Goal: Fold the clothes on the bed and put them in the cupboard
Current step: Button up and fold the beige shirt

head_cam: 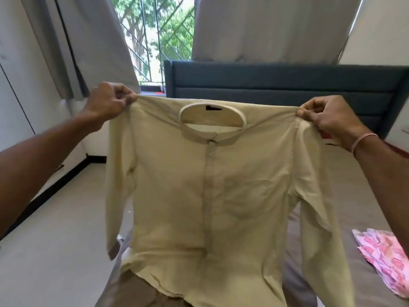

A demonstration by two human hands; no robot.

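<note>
We hold the shirt [208,187] up by its shoulders over the bed [345,209]. Our left hand [109,100] pinches the left shoulder seam with curled fingers, and our right hand [325,118] pinches the other the same way. The front faces us, buttoned, sleeves hanging; its hem seems to touch the bed. A pink cloth [385,255] lies on the bed to the right, before the headboard [287,89].
</note>
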